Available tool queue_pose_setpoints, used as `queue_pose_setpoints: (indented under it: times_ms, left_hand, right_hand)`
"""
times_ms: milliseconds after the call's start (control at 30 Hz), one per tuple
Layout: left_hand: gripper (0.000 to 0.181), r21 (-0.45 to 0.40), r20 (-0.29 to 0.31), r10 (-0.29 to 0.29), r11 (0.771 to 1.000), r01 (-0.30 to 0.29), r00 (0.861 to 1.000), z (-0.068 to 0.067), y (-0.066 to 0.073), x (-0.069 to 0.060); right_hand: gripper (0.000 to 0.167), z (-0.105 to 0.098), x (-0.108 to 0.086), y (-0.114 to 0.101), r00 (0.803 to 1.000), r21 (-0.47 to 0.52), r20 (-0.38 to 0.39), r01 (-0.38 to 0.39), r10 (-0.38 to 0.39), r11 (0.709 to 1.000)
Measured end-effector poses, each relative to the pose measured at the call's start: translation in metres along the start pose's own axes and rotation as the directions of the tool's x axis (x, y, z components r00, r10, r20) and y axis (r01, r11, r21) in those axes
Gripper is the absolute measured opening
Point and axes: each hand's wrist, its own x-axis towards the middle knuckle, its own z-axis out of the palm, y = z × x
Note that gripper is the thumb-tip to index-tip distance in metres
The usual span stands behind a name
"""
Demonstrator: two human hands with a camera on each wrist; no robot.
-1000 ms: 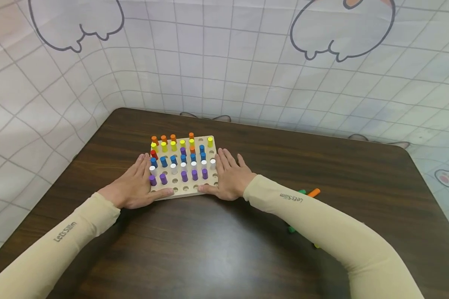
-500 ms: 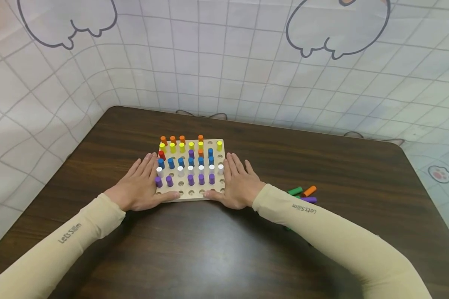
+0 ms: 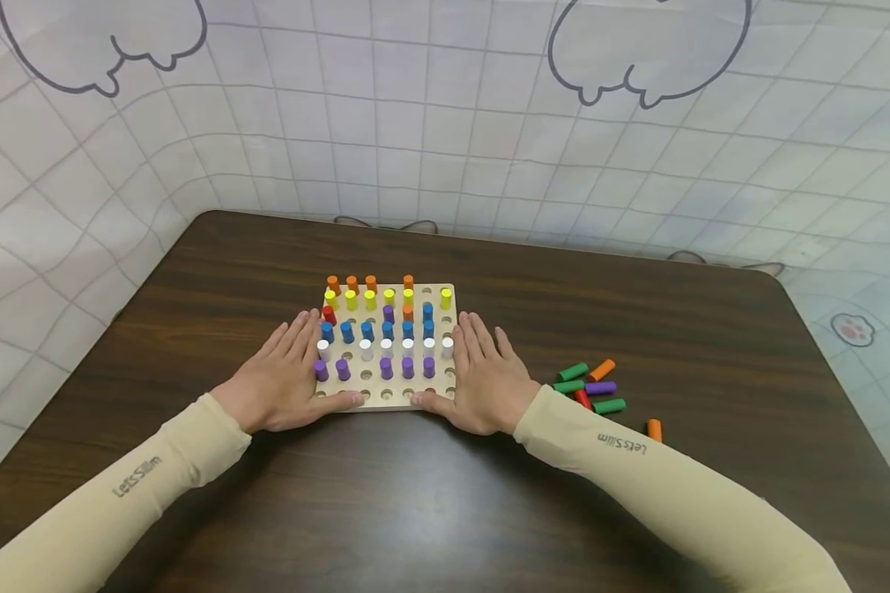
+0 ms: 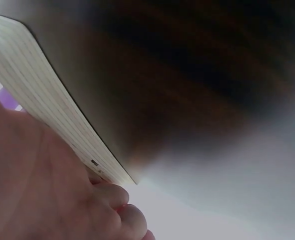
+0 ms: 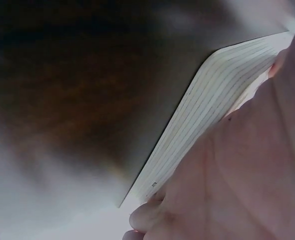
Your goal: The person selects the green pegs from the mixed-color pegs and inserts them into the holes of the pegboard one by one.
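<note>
The pegboard [image 3: 377,402] sits on the desk [image 3: 386,502], basically sandwiched: left hand [image 3: 285,383] and right hand [image 3: 491,380] against its sides, fingers straight, thumbs over the near edge. Loose pegs [image 3: 610,406] by the right sleeve [image 3: 615,449].

A dark wood-grain worktop [image 3: 400,511] carries a pegboard [image 3: 377,385] between the person's left fingers [image 3: 292,339] and right fingers [image 3: 481,336]; loose green, orange, purple and red pegs [image 3: 601,388] lie to the right of the right fingers.
</note>
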Motion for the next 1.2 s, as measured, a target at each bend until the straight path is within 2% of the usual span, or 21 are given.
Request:
queue_pose_setpoints:
  times_ms: [267, 467, 733, 933, 1200]
  left_hand:
    - [0.121, 0.009, -0.002, 0.011, 1.000, -0.011, 1.000, 0.003, 0.007, -0.004]
    - [0.121, 0.006, -0.011, 0.035, 0.999, -0.035, 0.999, 0.003, 0.015, -0.006]
    - [0.120, 0.013, -0.017, 0.064, 0.998, -0.064, 0.998, 0.006, 0.025, -0.007]
    - [0.120, 0.018, -0.044, 0.080, 0.997, -0.079, 0.996, 0.009, 0.035, -0.007]
    - [0.120, 0.014, -0.057, 0.091, 0.996, -0.090, 0.994, 0.012, 0.046, -0.008]
  right_hand:
    - [0.112, 0.007, -0.014, 0.000, 0.999, -0.020, -0.048, -0.010, 0.009, 1.000]
    - [0.112, 0.013, -0.025, 0.003, 0.997, 0.008, -0.078, -0.018, 0.019, 1.000]
    - [0.111, 0.025, -0.042, 0.008, 0.983, 0.004, -0.185, -0.016, 0.017, 1.000]
    - [0.109, 0.030, -0.051, 0.014, 0.981, 0.008, -0.193, -0.025, 0.026, 1.000]
    - [0.112, 0.033, -0.060, 0.019, 0.986, 0.011, -0.161, -0.039, 0.041, 0.999]
